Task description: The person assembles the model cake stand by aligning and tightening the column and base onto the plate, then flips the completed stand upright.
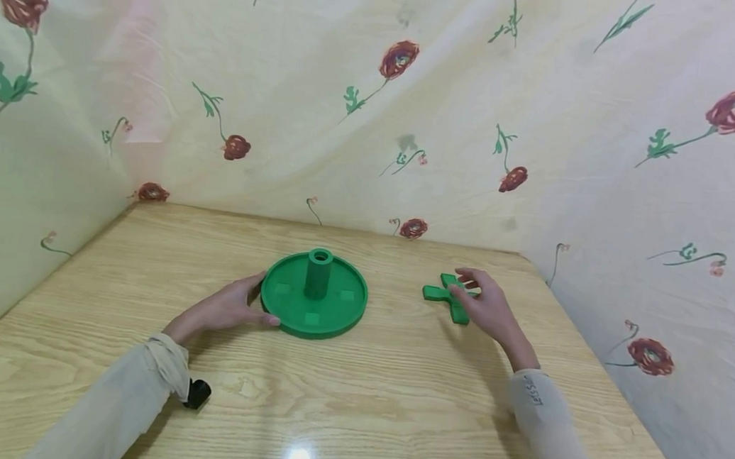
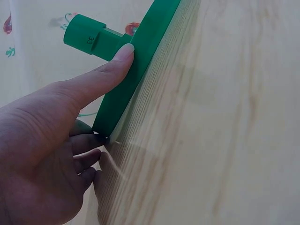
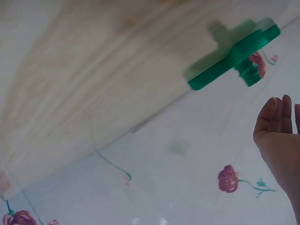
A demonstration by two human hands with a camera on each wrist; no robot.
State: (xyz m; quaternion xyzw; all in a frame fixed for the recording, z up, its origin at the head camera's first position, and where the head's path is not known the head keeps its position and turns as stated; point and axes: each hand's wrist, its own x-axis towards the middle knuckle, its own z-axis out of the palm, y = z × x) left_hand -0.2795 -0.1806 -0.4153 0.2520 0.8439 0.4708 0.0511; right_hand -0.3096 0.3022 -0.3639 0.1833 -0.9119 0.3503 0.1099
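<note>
Indeed, left fingers [image 2: 87, 143] grip a rimmed green disc [image 1: 333, 310].

"33" on green post [image 2: 95, 40]

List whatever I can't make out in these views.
Head: part of the green cross, covered by the right hand.
Head: lettering on the right sleeve, too small to read surely.
Left wrist: the green disc's upper portion, cut off by the top edge.
Right wrist: part of that hand, cut off by the right edge.
</note>
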